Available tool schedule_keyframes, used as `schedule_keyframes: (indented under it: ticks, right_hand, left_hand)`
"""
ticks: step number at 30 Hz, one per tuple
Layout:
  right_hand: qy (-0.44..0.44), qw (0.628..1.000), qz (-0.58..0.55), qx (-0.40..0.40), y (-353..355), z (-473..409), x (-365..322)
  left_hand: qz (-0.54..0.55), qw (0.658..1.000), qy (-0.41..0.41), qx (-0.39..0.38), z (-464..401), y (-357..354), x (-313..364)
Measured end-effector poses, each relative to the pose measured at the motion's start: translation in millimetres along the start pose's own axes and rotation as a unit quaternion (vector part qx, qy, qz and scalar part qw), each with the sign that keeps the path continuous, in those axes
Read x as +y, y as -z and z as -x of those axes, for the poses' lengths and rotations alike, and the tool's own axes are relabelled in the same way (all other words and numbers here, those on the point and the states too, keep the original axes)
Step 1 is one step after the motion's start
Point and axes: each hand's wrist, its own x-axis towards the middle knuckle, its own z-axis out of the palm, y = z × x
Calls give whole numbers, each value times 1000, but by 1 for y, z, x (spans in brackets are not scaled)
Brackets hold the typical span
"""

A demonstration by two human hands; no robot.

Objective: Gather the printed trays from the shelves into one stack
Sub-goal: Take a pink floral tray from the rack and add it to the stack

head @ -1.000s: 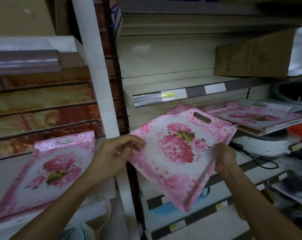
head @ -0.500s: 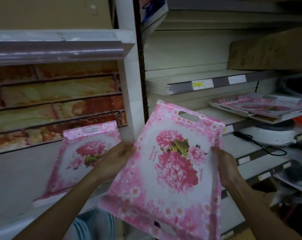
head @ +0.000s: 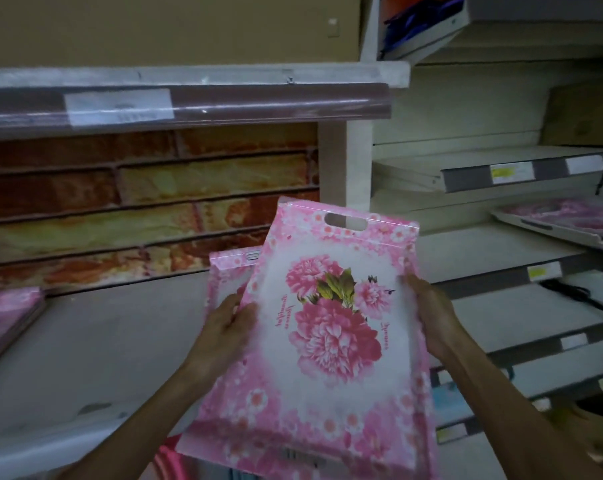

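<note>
Pink floral tray (head: pixel 331 327): rectangular, white centre printed with large pink peonies and green leaves, pink blossom border, slot handle cut near the top edge. It is held upright and tilted, print facing the camera, gripped at both long sides. Second tray (head: pixel 227 271) of the same print is seen just behind it, leaning on the left shelf, mostly hidden. A third pink tray (head: pixel 5 313) is cut off at the far left edge of that shelf. More printed trays (head: pixel 566 221) are laid flat on a right-hand shelf, blurred
</note>
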Motion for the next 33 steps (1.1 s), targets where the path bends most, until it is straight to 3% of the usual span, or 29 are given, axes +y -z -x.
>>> schedule_keyframes:
  ticks: [6, 12, 15, 19, 25, 33]
  right_hand:
    - [10, 992, -25, -123, -51, -10, -8]
    - [20, 982, 110, -155, -74, -33, -13]
    - [35, 963, 197, -180, -82, -40, -14]
    - [65, 954, 251, -149, -93, -57, 4]
    - [45, 946, 288, -139, -87, -67, 51]
    - [41, 942, 305, -133, -89, -69, 74]
  left_hand:
    - [49, 991, 59, 107, -16, 36, -13]
    - [68, 980, 76, 174, -61, 52, -25]
    - [73, 978, 70, 181, -78, 51, -31]
    - [58, 981, 77, 167, -90, 49, -48]
    - [-38, 978, 118, 169, -92, 43, -83]
    - [-124, 975, 112, 144, -93, 40, -97]
